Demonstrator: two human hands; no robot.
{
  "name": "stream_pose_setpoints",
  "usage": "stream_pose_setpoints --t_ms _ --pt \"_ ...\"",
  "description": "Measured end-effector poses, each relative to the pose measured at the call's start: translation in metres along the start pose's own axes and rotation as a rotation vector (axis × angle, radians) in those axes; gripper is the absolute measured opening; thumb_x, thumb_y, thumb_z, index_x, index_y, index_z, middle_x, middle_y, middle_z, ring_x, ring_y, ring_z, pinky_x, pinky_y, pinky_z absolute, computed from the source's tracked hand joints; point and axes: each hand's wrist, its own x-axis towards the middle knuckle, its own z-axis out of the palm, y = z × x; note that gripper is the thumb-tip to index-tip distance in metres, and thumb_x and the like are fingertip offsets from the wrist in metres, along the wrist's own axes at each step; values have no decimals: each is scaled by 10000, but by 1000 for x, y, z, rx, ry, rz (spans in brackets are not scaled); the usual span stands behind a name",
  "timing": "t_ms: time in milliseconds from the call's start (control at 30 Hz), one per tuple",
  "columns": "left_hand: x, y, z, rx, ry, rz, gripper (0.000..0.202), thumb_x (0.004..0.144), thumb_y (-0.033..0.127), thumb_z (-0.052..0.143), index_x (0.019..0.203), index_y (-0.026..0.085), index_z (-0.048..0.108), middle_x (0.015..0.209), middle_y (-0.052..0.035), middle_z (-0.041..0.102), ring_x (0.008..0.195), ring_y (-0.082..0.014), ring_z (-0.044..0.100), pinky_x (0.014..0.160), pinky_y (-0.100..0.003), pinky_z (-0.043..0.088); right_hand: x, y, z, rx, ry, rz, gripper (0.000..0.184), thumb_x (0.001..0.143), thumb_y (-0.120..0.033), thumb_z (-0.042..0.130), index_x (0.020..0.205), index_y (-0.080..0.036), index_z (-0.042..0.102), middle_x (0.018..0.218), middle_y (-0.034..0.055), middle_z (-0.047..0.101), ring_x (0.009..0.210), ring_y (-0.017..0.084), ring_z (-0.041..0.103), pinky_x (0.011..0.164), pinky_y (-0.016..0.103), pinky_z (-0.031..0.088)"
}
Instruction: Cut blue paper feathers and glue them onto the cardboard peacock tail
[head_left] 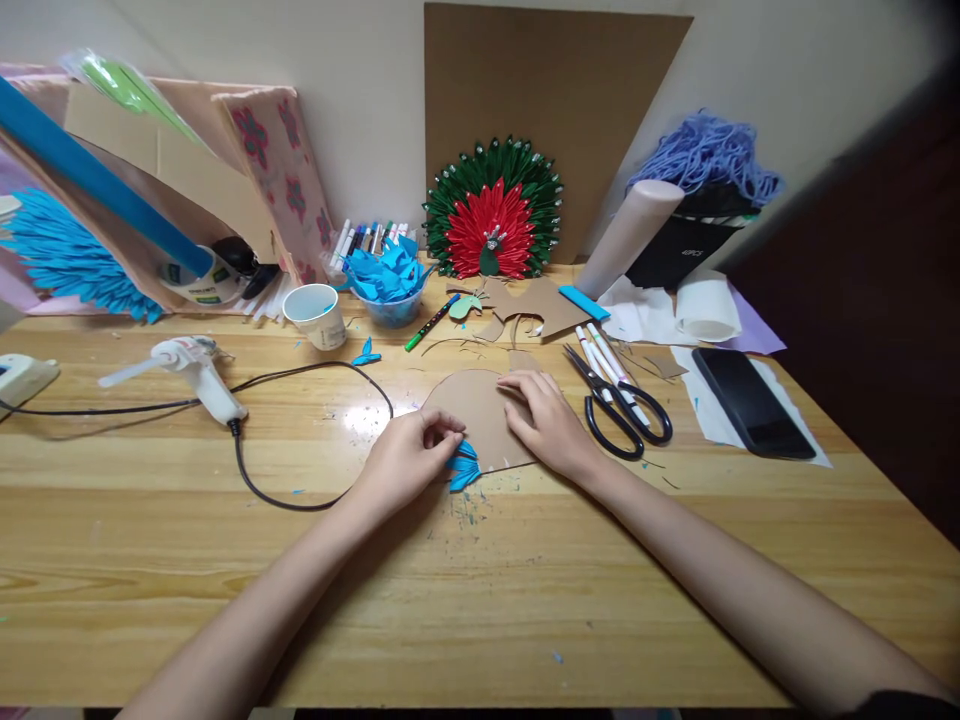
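A rounded brown cardboard piece lies flat on the table between my hands. Several blue folded petals sit at its lower left edge. My left hand is closed, with thumb and fingertips pinched at the upper end of these petals; the exact contact is partly hidden by the fingers. My right hand rests on the right side of the cardboard, fingers stretched out and holding nothing. Right of it lie black-handled scissors. Beyond the cardboard is a small green bird-shaped cutout.
A white glue gun stands left, its cord looping toward my left forearm. Behind are a paper cup, a bowl of blue petals, a red-green peacock decoration and cardboard scraps. A phone lies right.
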Motion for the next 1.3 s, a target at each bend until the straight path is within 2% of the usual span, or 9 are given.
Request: stream_pose_setpoints --t_ms 133,200,300,600,967,1133,1300 --pt "0 -2 0 23 -1 -1 206 783 281 558 893 175 695 788 -42 693 661 -143 581 585 -235 399 -6 -11 -4 40 72 -240 145 867 -186 447 908 -203 585 771 54 594 762 207 519 730 367 423" --pt "0 -3 0 39 2 0 208 784 280 555 898 174 693 789 -42 694 664 -144 582 588 -237 402 -9 -15 -4 42 22 -373 140 866 -184 450 844 -202 587 677 29 569 661 179 484 673 335 406" --pt "1 -4 -1 39 -1 3 216 787 277 550 909 170 691 806 -44 699 669 -146 583 601 -246 416 -11 -18 -2 -1 -76 -469 113 858 -182 478 837 -197 588 700 36 596 670 172 483 659 313 401" --pt "4 0 -9 -7 -85 4 171 798 224 553 887 161 684 860 -46 713 771 -162 630 698 -262 456 -10 -18 0 30 -168 -469 86 853 -170 498 868 -178 582 755 49 623 708 167 506 659 295 418" --pt "5 0 -12 -52 -71 -52 142 739 219 623 825 134 697 704 -29 686 595 -111 553 549 -213 402 -13 -16 0 38 -263 -487 208 849 -144 496 993 -194 637 833 64 608 760 173 505 673 298 429" --pt "4 1 -12 -80 -78 -83 148 720 221 643 828 133 693 664 -15 657 577 -99 531 525 -204 392 -14 -16 0 26 -272 -512 234 845 -136 501 1025 -187 641 845 66 596 761 164 494 670 287 419" --pt "4 0 -11 -49 -75 -54 114 726 232 653 789 145 690 637 0 639 564 -92 520 518 -200 381 -14 -15 1 35 -277 -515 236 841 -128 502 1023 -178 644 847 70 594 760 164 490 671 288 415"
